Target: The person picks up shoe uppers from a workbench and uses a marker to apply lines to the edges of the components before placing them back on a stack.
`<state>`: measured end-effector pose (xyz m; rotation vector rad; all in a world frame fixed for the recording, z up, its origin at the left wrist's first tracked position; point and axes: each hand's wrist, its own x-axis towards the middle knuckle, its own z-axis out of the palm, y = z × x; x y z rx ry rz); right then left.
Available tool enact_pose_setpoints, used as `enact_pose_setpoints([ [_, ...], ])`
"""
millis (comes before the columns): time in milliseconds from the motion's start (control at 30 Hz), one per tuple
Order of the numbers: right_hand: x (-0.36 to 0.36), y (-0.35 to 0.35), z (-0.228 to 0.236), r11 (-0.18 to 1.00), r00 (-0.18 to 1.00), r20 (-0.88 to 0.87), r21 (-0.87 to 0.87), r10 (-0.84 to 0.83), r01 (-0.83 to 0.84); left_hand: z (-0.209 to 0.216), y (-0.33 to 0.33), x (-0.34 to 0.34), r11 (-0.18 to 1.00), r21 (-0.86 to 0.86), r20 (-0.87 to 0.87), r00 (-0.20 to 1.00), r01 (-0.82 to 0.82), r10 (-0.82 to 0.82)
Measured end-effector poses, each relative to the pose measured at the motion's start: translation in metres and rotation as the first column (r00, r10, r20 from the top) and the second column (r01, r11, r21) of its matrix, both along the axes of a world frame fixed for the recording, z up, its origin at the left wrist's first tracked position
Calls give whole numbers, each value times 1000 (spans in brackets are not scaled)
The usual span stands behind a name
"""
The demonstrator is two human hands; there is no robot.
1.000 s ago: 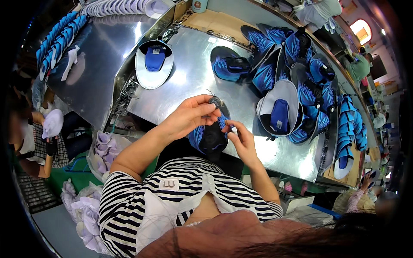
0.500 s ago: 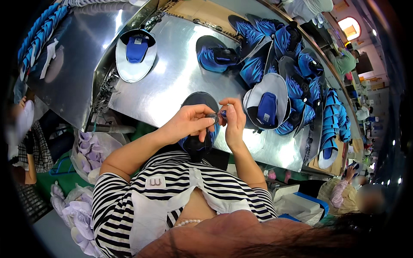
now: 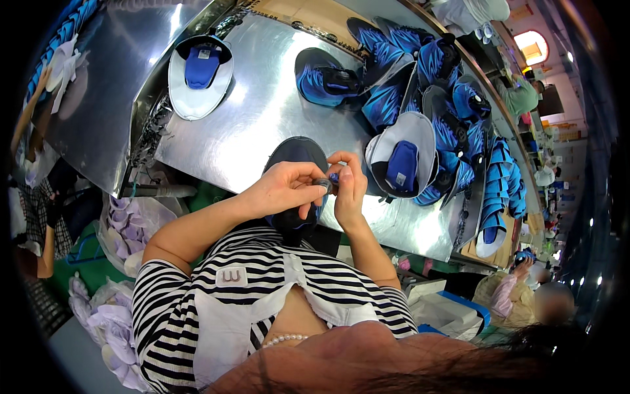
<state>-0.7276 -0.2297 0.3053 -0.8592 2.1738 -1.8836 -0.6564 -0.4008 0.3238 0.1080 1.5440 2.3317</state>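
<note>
A black and blue shoe upper [image 3: 295,150] lies at the near edge of the metal table, partly hidden beneath my hands. My left hand [image 3: 289,189] is closed over it, pinching a small dark piece [image 3: 323,183] between thumb and fingers. Close beside it, my right hand [image 3: 350,190] pinches a small blue piece [image 3: 334,177] at its fingertips. The two pieces are nearly touching; their exact kind is too small to make out. To the right of my hands sits a pale-lined upper with a blue tongue [image 3: 401,167].
Another pale-lined upper [image 3: 202,85] rests at the table's left. Blue-black uppers [image 3: 453,125] are heaped at the right, with a stacked row [image 3: 502,187] beyond. Bags of lilac pieces [image 3: 125,230] stand on the floor at left. A co-worker's arm [image 3: 31,108] reaches over the neighbouring table.
The scene has shifted slightly left in view. My hands keep their pinches, and the dark and blue pieces are closer together. At far left, the co-worker's arm has reached up over the neighbouring table.
</note>
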Motion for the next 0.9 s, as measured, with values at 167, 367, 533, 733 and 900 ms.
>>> enact_pose_setpoints([
  [167, 1, 2, -1, 1000, 1000, 5, -23, -9, 9, 2, -1, 1, 999, -27, 2, 1000, -26, 26],
  [367, 2, 3, -1, 1000, 1000, 18, -27, 15, -14, 0, 0, 2, 998, -16, 10, 998, -60, 61],
  [533, 4, 5, 0, 999, 999, 15, -22, 28, -28, -3, 0, 3, 998, -18, -4, 998, -61, 60],
  [733, 4, 4, -5, 999, 999, 37, -37, 6, -4, 2, 2, 3, 997, -23, -20, 997, -73, 72],
  [900, 13, 13, 13, 997, 986, 147, 6, -82, 82, 0, -2, 6, 991, 1, 23, 991, -133, 133],
])
